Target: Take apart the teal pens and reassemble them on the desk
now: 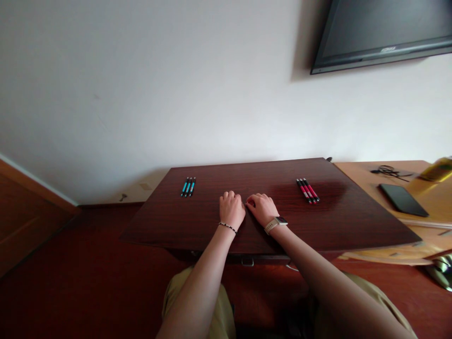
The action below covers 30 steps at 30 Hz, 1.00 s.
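My left hand (231, 208), with a beaded bracelet at the wrist, rests curled on the dark wooden table (212, 235). Just beside it lies my right hand (262, 207), fingers bent inward, a watch (276, 224) with a light strap on that wrist. Nothing shows in either hand, though the palms face down and are hidden. Left of my hands, three pens with blue grips (188, 187) lie side by side. Over to the right, three pens with pinkish-red grips (308, 190) lie in a similar slanted row. Neither hand touches the pens.
A lighter wooden desk (374, 176) adjoins on the right, bearing a black phone or tablet (403, 199), a dark cable (390, 172) and a yellow object (438, 170). A television (384, 33) hangs on the wall above. A drawer handle (247, 262) sits under the table's front edge.
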Motion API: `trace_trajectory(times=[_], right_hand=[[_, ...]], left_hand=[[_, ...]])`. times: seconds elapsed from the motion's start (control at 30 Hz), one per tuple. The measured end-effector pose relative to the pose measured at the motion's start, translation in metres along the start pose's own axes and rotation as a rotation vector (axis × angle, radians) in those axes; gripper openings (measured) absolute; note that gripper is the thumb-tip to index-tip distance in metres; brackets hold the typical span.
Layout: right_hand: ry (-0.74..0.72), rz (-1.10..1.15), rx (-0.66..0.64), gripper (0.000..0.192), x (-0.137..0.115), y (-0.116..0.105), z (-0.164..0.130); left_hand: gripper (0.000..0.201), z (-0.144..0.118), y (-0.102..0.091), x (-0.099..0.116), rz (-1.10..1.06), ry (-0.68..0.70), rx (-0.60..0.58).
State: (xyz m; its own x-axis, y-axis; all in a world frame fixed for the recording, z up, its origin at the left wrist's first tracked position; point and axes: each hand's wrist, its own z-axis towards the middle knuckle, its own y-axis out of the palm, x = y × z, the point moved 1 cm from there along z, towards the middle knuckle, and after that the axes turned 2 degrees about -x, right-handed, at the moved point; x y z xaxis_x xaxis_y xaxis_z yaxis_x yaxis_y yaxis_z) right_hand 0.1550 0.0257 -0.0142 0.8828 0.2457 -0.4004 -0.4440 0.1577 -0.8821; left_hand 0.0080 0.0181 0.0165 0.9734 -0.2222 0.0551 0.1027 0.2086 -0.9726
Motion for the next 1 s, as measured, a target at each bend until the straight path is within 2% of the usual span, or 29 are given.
trace_trajectory(times=[0.53, 1.0], right_hand=[[-0.006, -0.006, -0.018, 0.013, -0.0045, 0.002, 0.0027], [0.009, -0.013, -0.028, 0.016, -0.0064, -0.0012, 0.0012]], left_hand=[[0.017, -0.0003, -0.0009, 0.0015, -0.015, -0.014, -0.015], [0.015, -0.0013, 0.0003, -0.0014, 0.017, 0.003, 0.02]])
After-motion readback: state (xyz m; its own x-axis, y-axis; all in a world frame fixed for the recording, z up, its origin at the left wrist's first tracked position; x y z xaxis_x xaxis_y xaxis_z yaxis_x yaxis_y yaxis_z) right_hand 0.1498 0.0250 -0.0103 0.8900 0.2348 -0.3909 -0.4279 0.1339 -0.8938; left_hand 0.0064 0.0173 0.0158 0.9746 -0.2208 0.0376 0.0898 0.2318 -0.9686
